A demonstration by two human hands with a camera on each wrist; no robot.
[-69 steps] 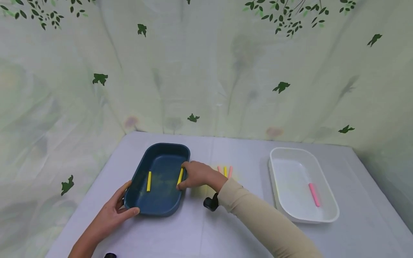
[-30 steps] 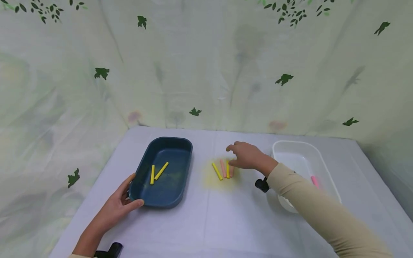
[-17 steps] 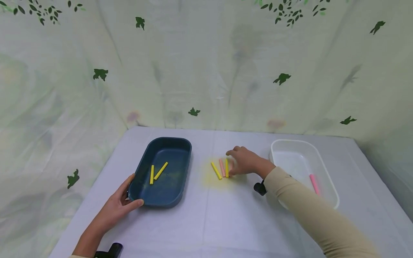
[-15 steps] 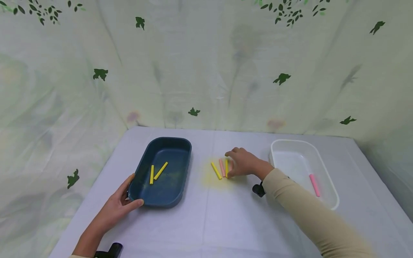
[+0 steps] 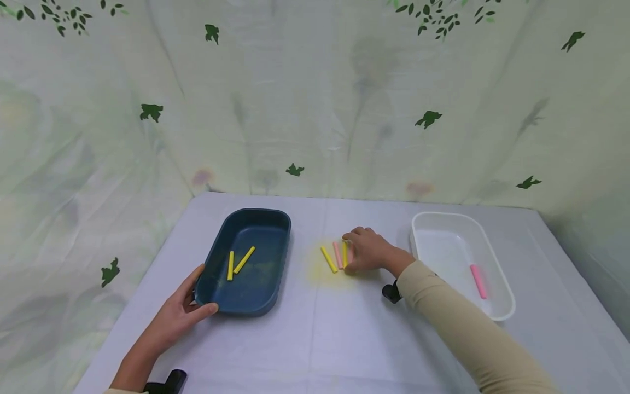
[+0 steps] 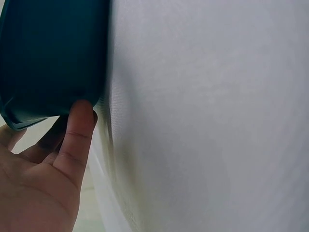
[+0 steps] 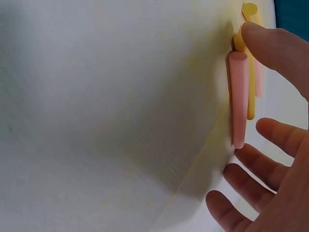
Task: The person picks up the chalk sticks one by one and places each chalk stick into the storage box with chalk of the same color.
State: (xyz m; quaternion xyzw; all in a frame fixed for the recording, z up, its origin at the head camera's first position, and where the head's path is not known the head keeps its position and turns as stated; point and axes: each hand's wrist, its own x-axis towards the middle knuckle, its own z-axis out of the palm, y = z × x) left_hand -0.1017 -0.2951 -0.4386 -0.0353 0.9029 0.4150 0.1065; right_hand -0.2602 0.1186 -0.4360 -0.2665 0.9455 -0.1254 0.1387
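Note:
My left hand (image 5: 179, 312) grips the near left corner of a dark blue tray (image 5: 283, 284), thumb on its near side and fingers along its left. Two yellow chalk sticks lie inside the tray. On the cloth, yellow and pink sticks of chalk lie in a row. My right hand (image 5: 371, 250) is over the right end of this row. In the right wrist view, its thumb (image 7: 275, 46) touches the top end of a yellow chalk stick (image 7: 251, 99). The index fingertip is just off that stick's other end. A pink chalk stick (image 7: 239, 99) lies beside it, under the hand.
A white tray (image 5: 443, 298) stands at the right with one bright pink chalk stick (image 5: 478, 281) in it. Yellow dust (image 5: 320, 279) marks the white cloth around the row. A leaf-printed curtain (image 5: 315, 109) hangs behind the table.
A yellow chalk stick that my right hand held over the blue tray now lies in it. That hand has moved right, then lowered onto the row. My left hand stays at the tray.

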